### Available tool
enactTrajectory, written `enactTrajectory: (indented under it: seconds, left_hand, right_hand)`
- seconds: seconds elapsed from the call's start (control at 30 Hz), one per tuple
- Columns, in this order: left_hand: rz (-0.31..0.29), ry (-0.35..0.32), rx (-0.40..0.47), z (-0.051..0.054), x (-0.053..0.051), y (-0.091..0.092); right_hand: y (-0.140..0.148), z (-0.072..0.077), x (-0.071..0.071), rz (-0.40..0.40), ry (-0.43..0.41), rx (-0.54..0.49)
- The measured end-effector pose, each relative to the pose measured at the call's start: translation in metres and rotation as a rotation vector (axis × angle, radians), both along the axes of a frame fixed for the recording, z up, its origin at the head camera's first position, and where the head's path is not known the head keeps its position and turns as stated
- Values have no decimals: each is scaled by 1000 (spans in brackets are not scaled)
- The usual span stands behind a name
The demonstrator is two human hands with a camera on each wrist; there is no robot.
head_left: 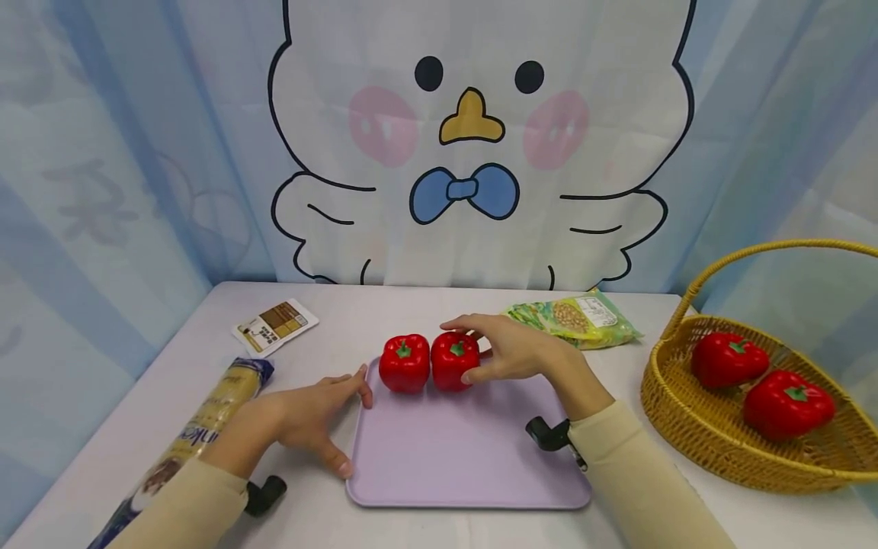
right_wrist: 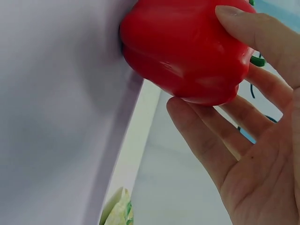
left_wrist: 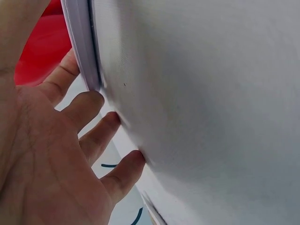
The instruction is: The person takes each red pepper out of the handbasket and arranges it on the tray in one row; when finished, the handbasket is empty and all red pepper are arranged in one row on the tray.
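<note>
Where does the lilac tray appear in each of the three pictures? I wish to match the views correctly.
Head: the lilac tray lies in the lower middle, nearly whole.
Left wrist: only a narrow strip of its rim shows, at the top, left of centre.
Right wrist: its flat surface fills the left side.
Shared landmark: red bell pepper beside or on it in every view, though perhaps not the same one.
</note>
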State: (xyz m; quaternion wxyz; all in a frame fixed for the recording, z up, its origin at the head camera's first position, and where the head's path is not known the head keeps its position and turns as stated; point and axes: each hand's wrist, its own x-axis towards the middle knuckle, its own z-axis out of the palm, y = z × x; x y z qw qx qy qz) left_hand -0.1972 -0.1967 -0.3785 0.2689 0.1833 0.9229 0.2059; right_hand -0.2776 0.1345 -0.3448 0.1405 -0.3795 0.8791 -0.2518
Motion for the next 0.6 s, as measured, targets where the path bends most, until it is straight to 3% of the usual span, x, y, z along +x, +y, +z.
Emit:
enactTrajectory:
  seconds: [0.6]
  left_hand:
    - [-10,-2,13,-2,1,0]
  right_hand:
    - [20,6,10,-33,-23,3]
